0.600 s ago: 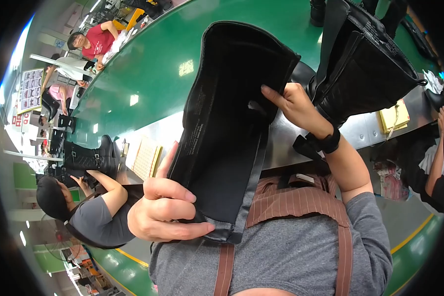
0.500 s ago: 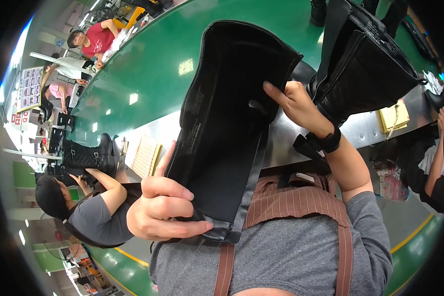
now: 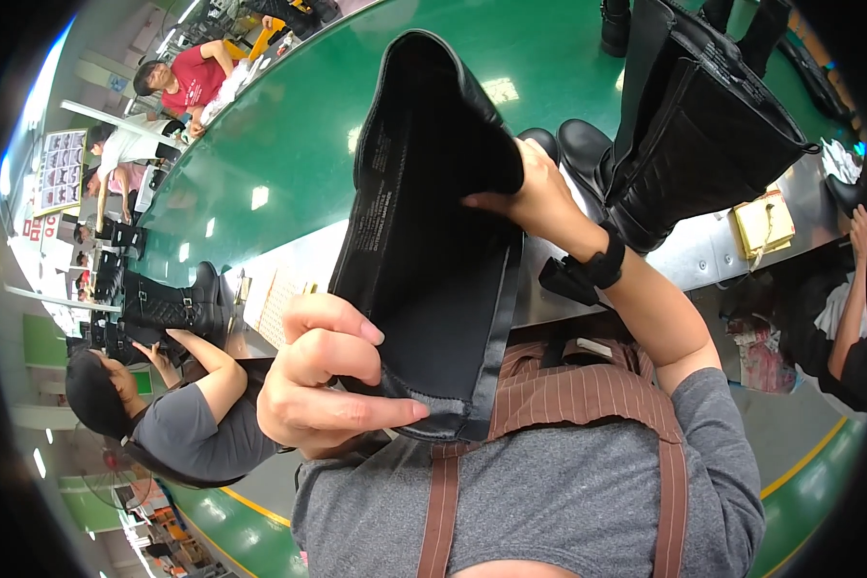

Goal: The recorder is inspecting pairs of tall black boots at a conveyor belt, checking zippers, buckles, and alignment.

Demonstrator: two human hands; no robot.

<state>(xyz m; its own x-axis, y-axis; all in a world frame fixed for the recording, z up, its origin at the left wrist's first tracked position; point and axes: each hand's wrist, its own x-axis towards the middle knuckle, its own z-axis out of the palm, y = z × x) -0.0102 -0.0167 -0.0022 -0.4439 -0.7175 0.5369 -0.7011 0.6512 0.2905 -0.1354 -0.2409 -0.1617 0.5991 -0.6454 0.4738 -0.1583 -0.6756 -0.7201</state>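
A tall black boot (image 3: 433,289) is held up in front of me, its wide shaft opening turned toward me so the dark lining shows. My left hand (image 3: 332,376) grips the near rim at the lower left, fingers curled over the edge onto the lining. At the right edge of the shaft, my right hand (image 3: 535,188) clasps the boot, with the thumb inside and the other fingers mostly hidden behind. The boot's foot is out of sight. Another tall black boot (image 3: 679,144) stands on the metal bench just right of my right hand.
The metal bench (image 3: 703,255) runs across in front of me, bearing yellow paper pads (image 3: 764,226). Beyond it spreads a green surface (image 3: 270,144). A co-worker (image 3: 197,414) at left handles a black buckled boot (image 3: 173,303); another person's arm (image 3: 857,289) shows at far right.
The held boot has tilted, its opening narrowing at the top. My right hand has moved left and slightly down with it; my left hand has risen slightly.
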